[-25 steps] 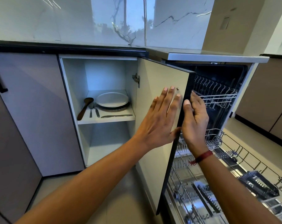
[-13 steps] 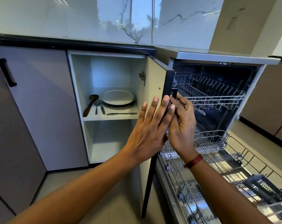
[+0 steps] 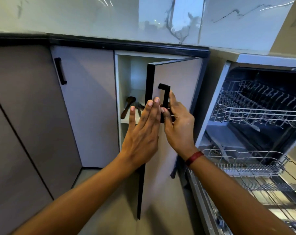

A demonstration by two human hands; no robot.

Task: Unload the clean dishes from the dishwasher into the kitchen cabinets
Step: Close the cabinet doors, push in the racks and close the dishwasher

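Observation:
The cabinet door (image 3: pixel 179 78) stands about half shut, its black edge toward me. My right hand (image 3: pixel 177 126) grips the door's black handle (image 3: pixel 164 97). My left hand (image 3: pixel 142 133) is flat, fingers apart, against the door's edge and holds nothing. Through the gap I see the cabinet shelf (image 3: pixel 126 120) with a wooden spoon (image 3: pixel 127 106) and some cutlery; the plates are hidden by the door. To the right, the dishwasher (image 3: pixel 228 92) is open, its upper rack (image 3: pixel 262 107) and pulled-out lower rack (image 3: pixel 255 165) showing no dishes.
A shut cabinet door with a black handle (image 3: pixel 60 71) is on the left. A black countertop edge (image 3: pixel 126 44) runs above, with a marble backsplash behind. The lowered dishwasher door (image 3: pixel 211 209) and its rack fill the floor space at the right.
The cabinet door has swung from wide open toward shut, now covering the plates. My right hand moved from the door's edge onto its handle; my left hand stayed flat on the door.

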